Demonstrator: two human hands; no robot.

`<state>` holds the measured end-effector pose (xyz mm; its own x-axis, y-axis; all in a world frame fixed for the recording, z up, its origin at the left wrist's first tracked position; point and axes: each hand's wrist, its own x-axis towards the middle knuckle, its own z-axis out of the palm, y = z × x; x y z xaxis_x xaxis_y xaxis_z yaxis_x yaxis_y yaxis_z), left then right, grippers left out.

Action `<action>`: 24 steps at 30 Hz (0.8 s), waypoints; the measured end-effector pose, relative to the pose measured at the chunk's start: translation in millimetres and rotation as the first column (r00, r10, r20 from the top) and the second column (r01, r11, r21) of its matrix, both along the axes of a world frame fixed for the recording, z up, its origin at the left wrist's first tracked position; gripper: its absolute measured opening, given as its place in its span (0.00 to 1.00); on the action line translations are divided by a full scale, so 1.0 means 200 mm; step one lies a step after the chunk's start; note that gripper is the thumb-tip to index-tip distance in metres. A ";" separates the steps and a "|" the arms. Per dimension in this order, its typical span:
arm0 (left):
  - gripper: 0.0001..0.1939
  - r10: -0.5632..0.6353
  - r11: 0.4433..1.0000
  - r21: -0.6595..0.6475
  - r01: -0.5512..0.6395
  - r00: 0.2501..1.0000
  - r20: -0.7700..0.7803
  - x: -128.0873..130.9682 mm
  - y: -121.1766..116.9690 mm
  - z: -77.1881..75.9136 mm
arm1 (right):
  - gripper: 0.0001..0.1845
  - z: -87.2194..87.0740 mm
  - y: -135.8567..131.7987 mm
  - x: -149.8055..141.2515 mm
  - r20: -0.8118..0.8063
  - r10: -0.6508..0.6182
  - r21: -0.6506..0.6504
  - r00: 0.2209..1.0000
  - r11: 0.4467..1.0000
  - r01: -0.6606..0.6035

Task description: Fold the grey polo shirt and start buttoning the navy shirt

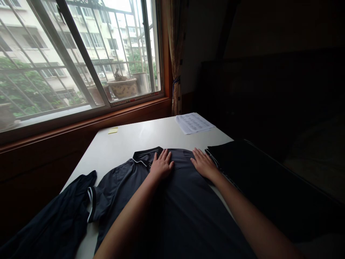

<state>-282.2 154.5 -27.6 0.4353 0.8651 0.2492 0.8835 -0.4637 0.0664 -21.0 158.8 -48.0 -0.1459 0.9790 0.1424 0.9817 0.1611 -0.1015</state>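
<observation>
A dark grey polo shirt [185, 194] lies spread on the white table, its collar towards the window and one short sleeve with white-striped trim reaching left. Flat on the fabric beside the collar rests my left hand [161, 164], fingers spread. My right hand [204, 163] lies near the shirt's right shoulder edge, its fingers stretched out and its palm down. The shirt's right sleeve cannot be made out. Close to the right hand is a dark folded cloth [250, 172]. Neither hand grips anything that I can see.
Another dark garment [54, 216] hangs over the left part of the white table [145, 133]. Printed sheets [194, 123] lie at the far right corner, and a yellow sticky note [113, 130] at the far left. Beyond the table are a barred window and a tied curtain [176, 93].
</observation>
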 end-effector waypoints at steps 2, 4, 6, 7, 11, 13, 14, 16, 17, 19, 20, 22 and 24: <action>0.27 -0.039 0.999 0.025 0.039 0.999 0.007 0.00 -0.02 0.02 | 0.36 0.00 0.00 0.00 0.007 0.007 -0.004 1.000 1.000 -0.007; 0.23 -0.088 0.995 0.048 0.087 0.996 0.008 -0.01 -0.06 0.05 | 0.37 0.01 -0.01 0.00 0.019 0.011 -0.012 1.000 1.000 -0.011; 0.22 -0.140 0.987 0.080 0.138 0.990 0.020 -0.04 -0.12 0.08 | 0.37 0.01 -0.01 0.00 0.032 0.014 -0.023 0.999 1.000 -0.013; 0.22 -0.162 0.983 0.095 0.159 0.986 0.027 -0.06 -0.15 0.09 | 0.38 0.02 -0.01 0.00 0.036 0.016 -0.028 0.999 1.000 -0.015; 0.24 -0.135 0.987 0.096 0.132 0.990 0.028 -0.27 -0.31 0.08 | 0.38 0.02 0.00 0.01 0.037 0.027 -0.052 0.999 0.998 -0.025; 0.27 -0.041 0.998 0.048 0.041 0.999 0.005 -0.44 -0.38 0.05 | 0.38 0.02 0.00 0.01 0.036 0.037 -0.059 0.999 0.998 -0.034; 0.27 0.021 1.000 0.020 -0.021 1.000 -0.008 -0.54 -0.41 0.03 | 0.38 0.03 0.00 0.01 0.036 0.040 -0.061 0.999 0.997 -0.038; 0.29 0.152 0.987 -0.034 -0.154 0.987 -0.051 -0.75 -0.48 0.00 | 0.38 0.03 0.00 0.02 0.035 0.044 -0.067 0.998 0.997 -0.041; 0.29 0.209 0.975 -0.058 -0.214 0.974 -0.081 -0.84 -0.50 -0.01 | 0.38 0.04 0.01 0.02 0.034 0.041 -0.078 0.999 0.996 -0.038; 0.30 0.307 0.944 -0.087 -0.319 0.943 -0.127 -1.00 -0.55 -0.03 | 0.38 0.06 0.01 0.01 0.028 0.022 -0.111 0.999 0.994 -0.018; 0.30 0.344 0.929 -0.095 -0.359 0.928 -0.143 -1.06 -0.57 -0.03 | 0.37 0.07 0.02 0.01 0.026 0.008 -0.127 1.000 0.992 -0.005; 0.30 0.392 0.904 -0.111 -0.413 0.904 -0.171 -1.12 -0.60 -0.03 | 0.37 0.11 0.02 -0.03 0.024 -0.015 -0.137 1.000 0.990 0.018; 0.31 0.418 0.886 -0.128 -0.446 0.887 -0.196 -1.12 -0.59 -0.03 | 0.35 0.15 0.02 -0.11 0.022 -0.004 -0.114 1.000 0.993 0.006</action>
<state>-506.6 35.7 -33.2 0.0301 0.9985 0.0459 0.9984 -0.0278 -0.0495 -42.1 162.8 -18.6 -0.1428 0.9894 0.0264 0.9847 0.1447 -0.0973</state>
